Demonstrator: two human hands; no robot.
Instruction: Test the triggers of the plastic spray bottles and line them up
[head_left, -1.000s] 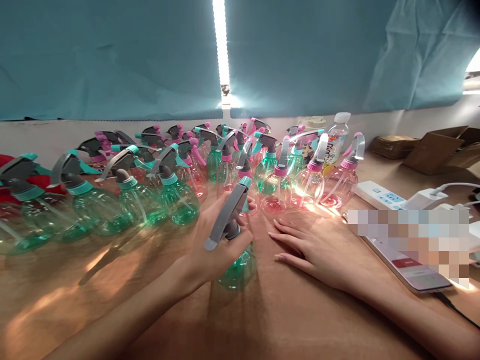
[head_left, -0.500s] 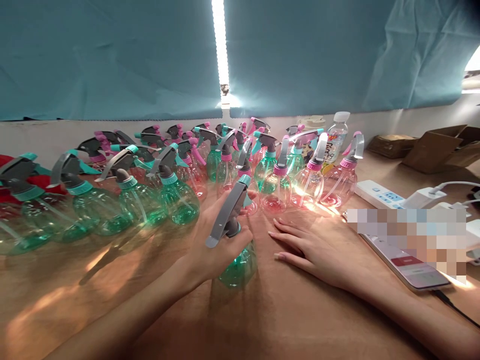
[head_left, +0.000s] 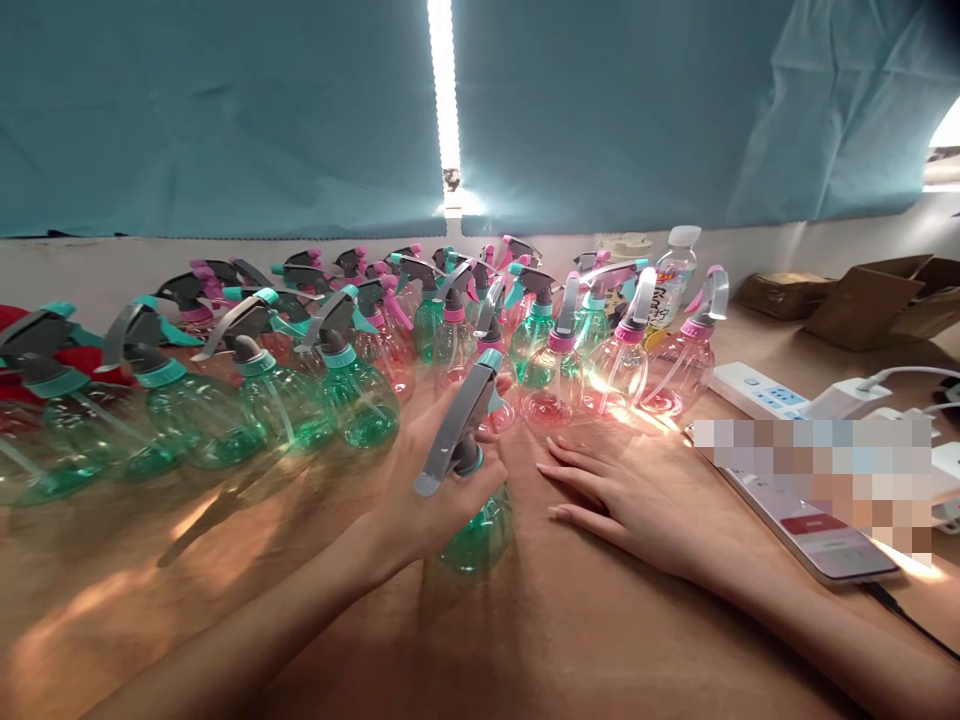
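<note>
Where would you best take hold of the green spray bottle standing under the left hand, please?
Probably at the neck, from the left, as the left hand does: the spray bottle stands upright, its neck is narrow under the grey trigger, and the round belly looks harder to grasp.

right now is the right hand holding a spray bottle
No, the right hand lies flat and empty on the table; the left hand grips the green spray bottle.

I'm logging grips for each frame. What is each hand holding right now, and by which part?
The left hand grips a green spray bottle around its neck, below the grey trigger. The right hand lies flat on the table, holding nothing.
</note>
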